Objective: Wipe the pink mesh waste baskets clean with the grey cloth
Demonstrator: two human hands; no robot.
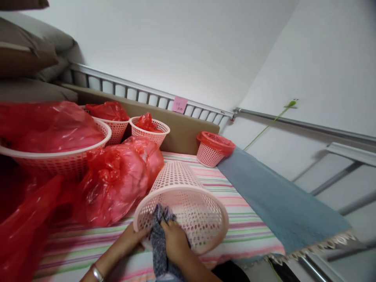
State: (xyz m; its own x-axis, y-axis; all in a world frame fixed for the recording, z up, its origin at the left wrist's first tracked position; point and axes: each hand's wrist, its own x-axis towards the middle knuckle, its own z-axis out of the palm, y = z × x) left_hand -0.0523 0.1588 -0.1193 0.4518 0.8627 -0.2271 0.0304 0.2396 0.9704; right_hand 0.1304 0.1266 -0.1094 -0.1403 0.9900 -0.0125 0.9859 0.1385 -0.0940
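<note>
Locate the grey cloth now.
In the head view, the grey cloth is at lower centre, gripped in the right hand, its upper end at the mouth of the tipped pink perforated basket.

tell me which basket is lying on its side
The pink basket whose open mouth faces the viewer, with the right hand holding grey cloth there. The other baskets stand upright, with red plastic in or around them.

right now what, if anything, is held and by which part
The right hand holds a gray cloth by a bunched part at the mouth of the pink basket. The left hand is at the basket's rim, its grip unclear.
</note>
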